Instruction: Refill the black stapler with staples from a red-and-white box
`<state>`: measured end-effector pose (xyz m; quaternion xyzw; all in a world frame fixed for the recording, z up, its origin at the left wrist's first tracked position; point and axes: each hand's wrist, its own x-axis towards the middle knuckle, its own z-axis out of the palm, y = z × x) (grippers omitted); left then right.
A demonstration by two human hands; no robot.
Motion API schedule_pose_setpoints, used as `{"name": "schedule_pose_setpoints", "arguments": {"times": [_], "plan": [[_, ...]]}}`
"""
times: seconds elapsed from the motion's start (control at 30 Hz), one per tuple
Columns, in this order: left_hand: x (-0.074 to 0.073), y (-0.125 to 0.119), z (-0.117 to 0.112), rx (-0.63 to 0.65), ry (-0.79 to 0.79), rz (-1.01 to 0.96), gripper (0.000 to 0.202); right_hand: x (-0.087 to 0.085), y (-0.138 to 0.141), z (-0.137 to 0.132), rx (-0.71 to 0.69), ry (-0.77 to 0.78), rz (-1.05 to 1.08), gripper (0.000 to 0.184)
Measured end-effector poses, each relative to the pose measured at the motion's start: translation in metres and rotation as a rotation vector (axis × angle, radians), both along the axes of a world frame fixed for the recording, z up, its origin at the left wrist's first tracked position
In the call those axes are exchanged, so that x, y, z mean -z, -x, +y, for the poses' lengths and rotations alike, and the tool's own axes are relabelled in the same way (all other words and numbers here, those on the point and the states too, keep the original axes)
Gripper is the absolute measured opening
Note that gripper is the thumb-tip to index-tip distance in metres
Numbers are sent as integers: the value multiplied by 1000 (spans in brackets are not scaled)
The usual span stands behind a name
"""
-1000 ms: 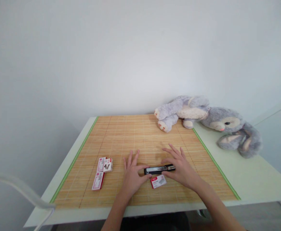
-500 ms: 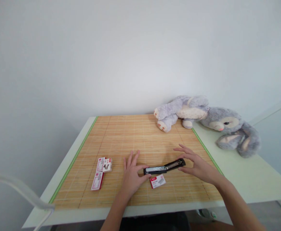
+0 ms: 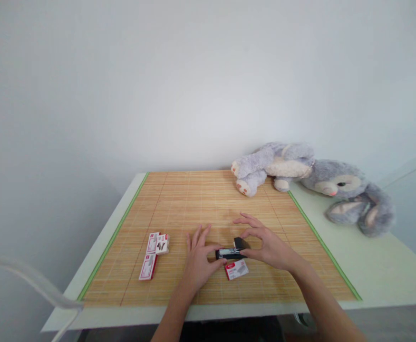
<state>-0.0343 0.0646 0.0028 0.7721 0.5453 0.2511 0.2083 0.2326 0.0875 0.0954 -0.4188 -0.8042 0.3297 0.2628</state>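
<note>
As fingers [image 3: 213, 247] pinch stapler [image 3: 229, 253], narrowly parted, two-handed

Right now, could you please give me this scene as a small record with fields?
stapler: black, partly open, on the mat
left hand: fingers on the stapler's left end
right hand: fingers on its raised part
near box: red and white, by the stapler's near side
other boxes: three, left of the left hand
toy: grey rabbit, lying at back right, partly over the mat
</note>
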Motion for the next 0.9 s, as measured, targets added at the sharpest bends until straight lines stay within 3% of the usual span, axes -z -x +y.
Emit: {"name": "schedule_pose_setpoints", "arguments": {"times": [0.37,0.57,0.9], "plan": [[1,0,0,8,18,11,27,28,39,5,-76,-17,-90,18],[3,1,0,8,-3,16,32,49,34,0,-30,-42,-95,30],[4,1,-1,1,-33,-11,37,97,18,-12,91,-47,15,44]]}}
